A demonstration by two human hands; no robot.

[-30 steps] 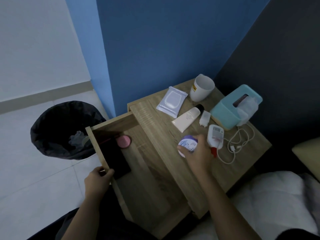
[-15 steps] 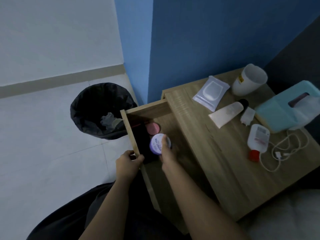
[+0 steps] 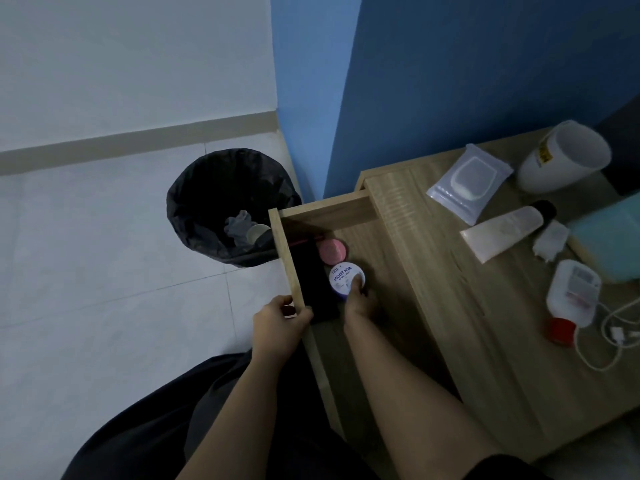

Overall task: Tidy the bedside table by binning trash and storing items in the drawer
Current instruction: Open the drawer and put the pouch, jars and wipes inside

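The wooden drawer [image 3: 325,209] stands pulled out from the bedside table [image 3: 491,341]. My right hand [image 3: 360,301] holds a round purple-and-white cream jar [image 3: 343,277] down inside the drawer, thumb on its lid. The jar sits beside a pink round tin [image 3: 333,251] and a flat black item [image 3: 313,282]. My left hand [image 3: 278,323] grips the drawer's front panel edge. On the tabletop lie a wipes pack [image 3: 469,181], a white tube [image 3: 502,233], a red-capped white bottle [image 3: 571,296] and a white cable [image 3: 613,337].
A black-lined bin [image 3: 228,206] with crumpled trash stands on the tiled floor left of the drawer. A white cup [image 3: 564,157], a teal tissue box [image 3: 609,237] and a small crumpled white piece [image 3: 550,240] are at the table's back right. Blue wall behind.
My right hand carried the cream jar from the tabletop leftwards into the drawer and lowered it beside the pink tin. My left hand stayed on the drawer front. The view swung left.
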